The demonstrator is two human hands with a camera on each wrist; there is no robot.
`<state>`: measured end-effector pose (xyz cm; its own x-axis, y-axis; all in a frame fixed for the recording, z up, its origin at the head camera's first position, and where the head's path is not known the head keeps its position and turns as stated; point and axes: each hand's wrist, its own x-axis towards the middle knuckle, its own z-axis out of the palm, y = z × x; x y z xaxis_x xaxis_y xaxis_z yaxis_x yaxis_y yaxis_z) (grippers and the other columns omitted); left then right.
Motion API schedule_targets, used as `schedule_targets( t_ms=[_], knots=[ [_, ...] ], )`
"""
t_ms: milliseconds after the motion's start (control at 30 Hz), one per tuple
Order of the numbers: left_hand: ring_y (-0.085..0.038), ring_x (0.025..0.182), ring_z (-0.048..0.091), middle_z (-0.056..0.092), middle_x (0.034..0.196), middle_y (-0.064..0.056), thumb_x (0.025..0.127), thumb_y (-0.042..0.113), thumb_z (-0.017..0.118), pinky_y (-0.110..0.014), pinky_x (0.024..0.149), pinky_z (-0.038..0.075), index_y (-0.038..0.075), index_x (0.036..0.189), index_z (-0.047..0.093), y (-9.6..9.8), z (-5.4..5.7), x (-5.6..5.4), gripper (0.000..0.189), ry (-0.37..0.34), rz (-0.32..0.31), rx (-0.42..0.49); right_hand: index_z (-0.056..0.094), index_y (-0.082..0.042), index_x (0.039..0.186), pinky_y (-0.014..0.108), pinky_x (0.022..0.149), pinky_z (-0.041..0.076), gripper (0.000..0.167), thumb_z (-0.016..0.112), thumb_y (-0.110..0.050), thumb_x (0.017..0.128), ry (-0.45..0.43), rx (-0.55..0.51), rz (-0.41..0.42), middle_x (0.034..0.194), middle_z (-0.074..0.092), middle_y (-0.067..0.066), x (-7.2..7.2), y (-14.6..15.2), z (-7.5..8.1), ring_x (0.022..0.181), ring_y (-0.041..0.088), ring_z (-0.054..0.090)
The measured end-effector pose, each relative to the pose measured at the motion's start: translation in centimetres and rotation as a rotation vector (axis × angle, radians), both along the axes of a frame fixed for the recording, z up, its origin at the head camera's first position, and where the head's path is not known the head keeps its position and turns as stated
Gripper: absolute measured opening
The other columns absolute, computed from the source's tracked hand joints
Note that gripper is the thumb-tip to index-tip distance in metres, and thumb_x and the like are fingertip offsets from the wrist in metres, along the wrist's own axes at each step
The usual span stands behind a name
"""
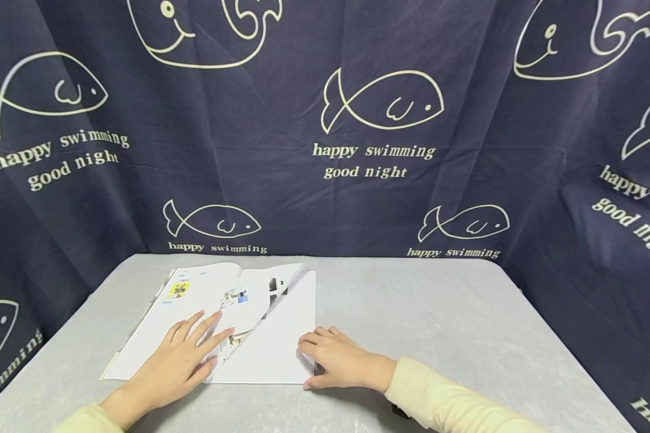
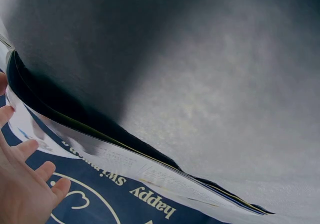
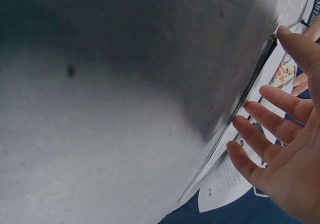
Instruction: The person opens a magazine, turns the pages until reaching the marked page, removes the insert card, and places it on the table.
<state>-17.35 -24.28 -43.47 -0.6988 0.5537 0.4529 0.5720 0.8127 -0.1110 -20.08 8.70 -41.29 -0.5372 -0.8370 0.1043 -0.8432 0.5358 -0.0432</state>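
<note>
An open book with white pages and small colour pictures lies on the table. My left hand rests on it near the fold, palm down with fingers spread. A printed page curves up from the fold and ends in a slanting edge, over a blank white page. At the book's right edge is my right hand, its thumb by the lower corner. The right wrist view shows those fingers apart and slightly bent along the page edge.
The table has a pale grey surface with rounded far corners. Dark blue curtains with white fish drawings and lettering hang behind it and along both sides.
</note>
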Motion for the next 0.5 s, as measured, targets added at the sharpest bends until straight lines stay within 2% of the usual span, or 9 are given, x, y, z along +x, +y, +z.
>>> schedule_targets(
  t_ms=[267, 500],
  knots=[
    [-0.037, 0.124, 0.037, 0.042, 0.139, -0.009, 0.078, 0.046, 0.061, -0.048, 0.093, 0.026, 0.023, 0.13, 0.051, -0.06, -0.26, -0.15, 0.057, 0.008, 0.008, -0.008, 0.057, -0.02, 0.109, 0.024, 0.079, 0.039, 0.045, 0.064, -0.051, 0.077, 0.009, 0.01, -0.002, 0.116, 0.059, -0.006, -0.12, -0.12, 0.03, 0.101, 0.009, 0.051],
    [-0.036, 0.121, 0.038, 0.044, 0.137, -0.01, 0.075, 0.045, 0.064, -0.047, 0.091, 0.027, 0.019, 0.128, 0.053, -0.15, -0.24, -0.25, 0.061, 0.035, -0.001, -0.005, 0.058, -0.02, 0.107, 0.024, 0.079, 0.039, 0.042, 0.064, -0.049, 0.078, -0.041, 0.003, -0.018, 0.11, 0.06, -0.009, -0.12, -0.17, 0.44, 0.096, 0.007, 0.052]
  ],
)
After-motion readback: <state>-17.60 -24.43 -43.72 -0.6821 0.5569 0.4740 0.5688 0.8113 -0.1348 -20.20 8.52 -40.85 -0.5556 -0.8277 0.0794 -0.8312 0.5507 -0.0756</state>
